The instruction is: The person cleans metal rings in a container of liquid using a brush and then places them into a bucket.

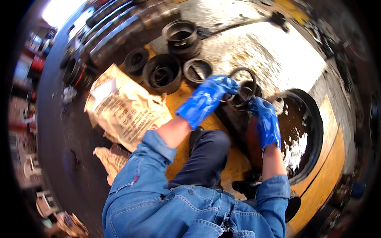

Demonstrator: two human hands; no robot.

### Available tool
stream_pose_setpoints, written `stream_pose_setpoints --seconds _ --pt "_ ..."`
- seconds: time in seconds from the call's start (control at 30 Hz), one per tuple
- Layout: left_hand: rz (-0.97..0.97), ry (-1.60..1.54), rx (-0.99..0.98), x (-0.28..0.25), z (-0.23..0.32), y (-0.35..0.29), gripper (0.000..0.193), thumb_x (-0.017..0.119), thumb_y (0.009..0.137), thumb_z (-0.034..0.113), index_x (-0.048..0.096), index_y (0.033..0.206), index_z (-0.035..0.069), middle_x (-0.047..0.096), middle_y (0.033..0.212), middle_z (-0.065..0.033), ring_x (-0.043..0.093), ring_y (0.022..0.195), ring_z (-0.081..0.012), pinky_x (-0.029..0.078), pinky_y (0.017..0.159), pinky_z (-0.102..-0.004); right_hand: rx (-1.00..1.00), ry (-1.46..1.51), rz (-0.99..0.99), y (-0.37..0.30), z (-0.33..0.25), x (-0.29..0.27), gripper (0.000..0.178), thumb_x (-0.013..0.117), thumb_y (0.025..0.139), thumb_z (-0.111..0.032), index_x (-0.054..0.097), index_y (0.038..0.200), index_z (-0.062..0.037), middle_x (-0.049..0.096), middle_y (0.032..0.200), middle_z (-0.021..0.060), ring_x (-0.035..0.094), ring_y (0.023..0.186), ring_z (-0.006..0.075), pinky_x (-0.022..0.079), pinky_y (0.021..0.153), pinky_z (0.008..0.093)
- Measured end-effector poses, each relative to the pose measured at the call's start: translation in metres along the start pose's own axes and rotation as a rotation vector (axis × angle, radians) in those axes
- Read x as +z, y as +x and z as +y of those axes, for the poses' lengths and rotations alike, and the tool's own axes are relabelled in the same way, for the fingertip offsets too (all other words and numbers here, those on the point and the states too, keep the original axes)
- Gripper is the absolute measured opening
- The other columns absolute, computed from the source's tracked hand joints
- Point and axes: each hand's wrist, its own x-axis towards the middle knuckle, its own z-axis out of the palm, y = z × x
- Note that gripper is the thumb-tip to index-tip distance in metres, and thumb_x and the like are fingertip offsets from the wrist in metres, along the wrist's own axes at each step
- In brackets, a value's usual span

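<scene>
While the left hand [219, 88] grasps a dark ring [243, 68], the right hand [265, 112] meets its lower rim. Right grip's closure: cannot tell.

Two gloves [204, 99], one basin [316, 123], one large bag [131, 111]
</scene>
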Motion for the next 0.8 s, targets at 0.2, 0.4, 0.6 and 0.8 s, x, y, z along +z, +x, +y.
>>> stream_pose_setpoints --seconds 0.2,0.4,0.6,0.8 --pt "0.172 0.269 0.019 -0.021 -0.047 0.034 0.029 0.062 0.107 0.024 0.07 0.11 -0.004 0.076 0.1 -0.0086 0.072 0.089 -0.0156 0.059 0.079 -0.0302 0.04 0.214 0.1 0.044 0.044 -0.035 0.029 0.064 0.102 -0.021 0.073 0.118 0.0013 0.079 0.104 0.0128 0.073 0.086 0.0183 0.056 0.078 0.0305" --pt "0.267 -0.154 -0.024 -0.104 -0.048 -0.012 0.015 0.063 0.101 0.013 0.072 0.109 0.003 0.075 0.118 -0.0132 0.075 0.099 -0.0224 0.058 0.079 -0.0316 -0.036 0.242 0.25 0.021 0.05 -0.089 0.034 0.072 0.099 -0.022 0.069 0.122 0.0032 0.077 0.108 0.018 0.075 0.092 0.0239 0.061 0.08 0.034" --pt "0.495 0.575 0.077 -0.241 -0.039 0.012 0.016 0.069 0.098 0.019 0.072 0.099 0.003 0.075 0.109 -0.0159 0.074 0.09 -0.0249 0.059 0.068 -0.0343 -0.018 0.288 0.299 -0.027 0.09 -0.18 0.042 0.073 0.099 -0.029 0.068 0.128 0.0002 0.077 0.112 0.015 0.075 0.093 0.0234 0.061 0.082 0.0345" --pt "0.694 1.85 0.155 -0.236 -0.011 0.034 0.025 0.068 0.09 0.029 0.07 0.095 0.005 0.068 0.086 -0.0083 0.067 0.079 -0.0218 0.056 0.067 -0.0355 0.018 0.395 0.453 -0.08 0.112 -0.207 0.041 0.072 0.099 -0.024 0.067 0.127 0.0059 0.075 0.112 0.0209 0.074 0.096 0.0286 0.061 0.079 0.0349"
